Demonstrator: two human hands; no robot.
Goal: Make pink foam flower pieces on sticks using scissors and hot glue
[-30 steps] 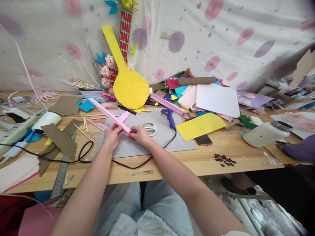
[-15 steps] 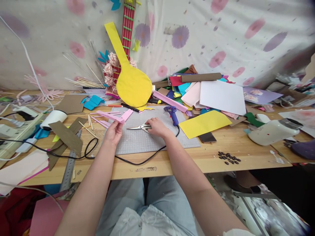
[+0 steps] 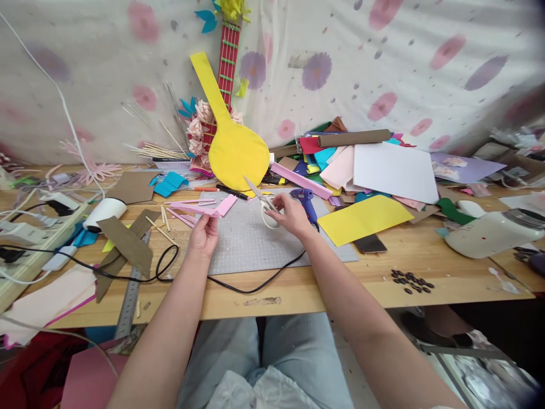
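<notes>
The right hand (image 3: 292, 215) had closed on the handles of the scissors (image 3: 259, 193), which it had just lifted off the cutting mat (image 3: 251, 250), their tips pointing away from the body. Left of that grip, the left hand (image 3: 204, 236) pinched the folded pink strip (image 3: 193, 209) between thumb and fingers, so strip and tool were now held separately. Just right of the scissors lay the glue gun (image 3: 307, 207); beyond them leaned the yellow cutout (image 3: 238, 156).

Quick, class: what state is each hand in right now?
Left hand: closed, pinching a pink strip.
Right hand: closed, holding scissors.
</notes>
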